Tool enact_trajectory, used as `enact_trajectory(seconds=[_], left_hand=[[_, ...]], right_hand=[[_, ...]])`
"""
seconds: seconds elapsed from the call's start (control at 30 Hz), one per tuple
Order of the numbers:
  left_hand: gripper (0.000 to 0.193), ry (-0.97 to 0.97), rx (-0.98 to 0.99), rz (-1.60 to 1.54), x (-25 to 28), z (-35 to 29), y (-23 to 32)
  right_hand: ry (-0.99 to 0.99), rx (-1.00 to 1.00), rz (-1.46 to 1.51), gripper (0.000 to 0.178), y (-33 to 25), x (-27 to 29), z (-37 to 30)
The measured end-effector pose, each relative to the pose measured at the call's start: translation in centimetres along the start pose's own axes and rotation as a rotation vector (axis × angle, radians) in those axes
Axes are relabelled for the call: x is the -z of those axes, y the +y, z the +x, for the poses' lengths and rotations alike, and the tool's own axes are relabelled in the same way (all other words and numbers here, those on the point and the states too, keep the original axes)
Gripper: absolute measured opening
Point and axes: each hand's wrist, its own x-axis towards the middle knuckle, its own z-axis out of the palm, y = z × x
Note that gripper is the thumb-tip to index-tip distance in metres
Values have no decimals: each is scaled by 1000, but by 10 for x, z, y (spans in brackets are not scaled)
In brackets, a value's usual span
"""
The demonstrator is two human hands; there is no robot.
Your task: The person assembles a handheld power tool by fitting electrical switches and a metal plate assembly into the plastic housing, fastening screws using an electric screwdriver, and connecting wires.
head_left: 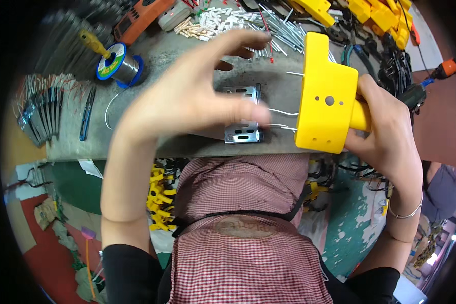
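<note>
My right hand [387,126] grips a yellow plastic housing [325,116] by the round stub on its right side, holding it up over the bench's front edge. Several round holes show in the housing's face. From its left side stick out white wires [283,112], pointing toward my other hand. To the left of the housing, my left hand [197,93] is raised with thumb and fingers spread, slightly smeared by motion, and nothing shows in it. Beneath its thumb, a slotted silver metal plate [244,137] lies on the grey bench [187,147], partly covered.
At the left are a solder wire spool [119,66], a blue utility knife [87,114] and several black parts with wires [43,111]. Metal rods [278,33], white sleeves [223,23] and an orange meter [142,19] line the back. Pliers [367,63] and yellow parts [380,20] crowd the right.
</note>
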Motion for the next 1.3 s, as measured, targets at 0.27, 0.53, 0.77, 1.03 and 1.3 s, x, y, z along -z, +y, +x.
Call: enact_trajectory(seconds=[0.27,0.53,0.77,1.03,1.3], left_hand=[[107,139,-35,290,-53,-33,-13],[107,155,-56,196,-50,-32,-14],[107,153,-8,170,-51,-32,-11],[103,187,-100,215,-50,-35,-14],[102,206,-132,315,-58,-27,-15]], right_hand=[[-199,97,213,47,13,-32,14],[-262,90,329,51,21,-45,26],[-262,35,362,51,15,-42,19],[-286,94,330,50,14,-47,35],[-327,-81,361,44,11,-52,29]])
